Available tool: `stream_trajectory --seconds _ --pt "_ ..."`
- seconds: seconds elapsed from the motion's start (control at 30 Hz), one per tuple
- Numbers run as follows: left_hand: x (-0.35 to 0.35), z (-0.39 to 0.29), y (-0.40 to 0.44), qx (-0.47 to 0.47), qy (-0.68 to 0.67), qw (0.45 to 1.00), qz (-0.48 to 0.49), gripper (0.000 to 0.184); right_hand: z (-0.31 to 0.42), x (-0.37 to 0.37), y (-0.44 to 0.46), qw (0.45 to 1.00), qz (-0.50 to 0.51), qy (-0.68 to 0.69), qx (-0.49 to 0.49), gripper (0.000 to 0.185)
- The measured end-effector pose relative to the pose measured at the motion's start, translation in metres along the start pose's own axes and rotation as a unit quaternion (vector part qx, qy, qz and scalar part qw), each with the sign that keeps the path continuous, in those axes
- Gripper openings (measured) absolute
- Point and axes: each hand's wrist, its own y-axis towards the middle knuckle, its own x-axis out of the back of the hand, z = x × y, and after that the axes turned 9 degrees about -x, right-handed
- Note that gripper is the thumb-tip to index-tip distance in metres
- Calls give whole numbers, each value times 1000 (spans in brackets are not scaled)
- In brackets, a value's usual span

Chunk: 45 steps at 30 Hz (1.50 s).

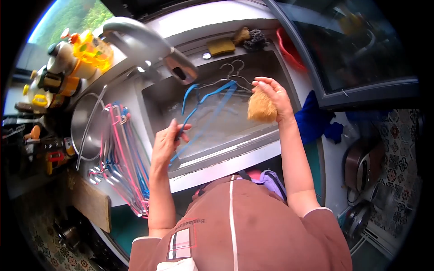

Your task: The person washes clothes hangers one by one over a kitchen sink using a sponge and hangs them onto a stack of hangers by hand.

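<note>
My left hand [166,143] is closed round the lower arm of a blue clothes hanger [205,97] at the left front of the sink. The hanger slants up across the metal sink [253,135], and two wire hooks [233,67] lie near the back wall, so a second hanger seems to overlap it. Above the sink's right side my right hand [276,97] grips a tan, fibrous scrubber [261,107] from above. The scrubber hangs apart from the blue part of the hanger. Cloudy water covers the sink's floor.
A pile of pink, blue and silver hangers [124,158] lies left of the sink, against a metal bowl [83,122]. The faucet [181,67] reaches over the sink. Behind are a yellow sponge [220,46] and dark scourer [256,39]. A blue cloth [312,119] lies right; bottles [63,58] stand left.
</note>
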Motion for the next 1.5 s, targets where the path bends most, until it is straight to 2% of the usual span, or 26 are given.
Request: stream_trajectory --seconds 0.07,0.13,0.2,0.23,0.27,0.4,0.47,0.63,0.73,0.77,0.83,0.87,0.9,0.93,1.0,1.07,1.13,1.17,1.3,1.4,1.5 --pt "2 14 3 10 19 1000 -17 51 -12 44 18 996 -77 47 13 20" --pt "-1 14 2 28 37 998 -30 51 -28 82 37 984 -171 -58 -2 21" --pt "-3 24 6 43 30 998 -31 51 -54 111 55 931 -208 -299 -20 22" --pt "-5 26 9 56 19 998 -35 51 -77 135 70 924 -185 -330 -64 23" --pt "-7 28 11 70 8 997 -43 51 -103 157 87 861 -182 -472 -58 26" --pt "-21 33 23 140 -50 986 -78 59 -138 166 111 685 -189 -691 -131 50" --pt "-29 31 29 149 -49 984 -85 65 -167 183 123 656 -174 -711 -184 63" --pt "-49 30 46 163 -128 972 -108 69 -215 203 133 617 -99 -762 -170 57" --pt "-60 24 58 161 -116 976 -86 70 -161 176 125 725 -43 -674 -139 58" --pt "-63 23 62 160 -132 975 -78 73 -137 156 117 735 -42 -668 -105 60" --pt "-69 25 69 153 -138 977 -55 74 -91 113 91 820 -10 -572 5 57" --pt "-72 26 72 150 -138 978 -42 75 -66 86 77 848 15 -529 24 50" --pt "-74 28 76 151 -145 977 -31 76 -46 61 62 860 51 -487 142 45" --pt "-77 29 78 154 -148 976 -30 76 -35 41 53 838 64 -497 215 47" --pt "-84 29 83 158 -155 975 -30 76 -23 8 35 811 101 -523 242 53" --pt "-91 25 87 140 -114 983 -27 84 -28 -19 28 808 48 -518 278 43" --pt "-96 24 88 138 -82 987 -15 85 -38 -32 32 800 0 -530 282 38" --pt "-102 21 90 128 -69 989 -29 78 -42 -36 34 795 -23 -536 283 35" --pt "-97 27 95 112 -120 986 -1 79 -48 -40 23 767 48 -560 310 31" --pt "-99 27 91 106 -137 985 -15 81 -49 -32 19 773 81 -543 318 31" --pt "-100 23 88 97 -85 992 -11 85 -47 -20 28 800 -4 -524 292 33"
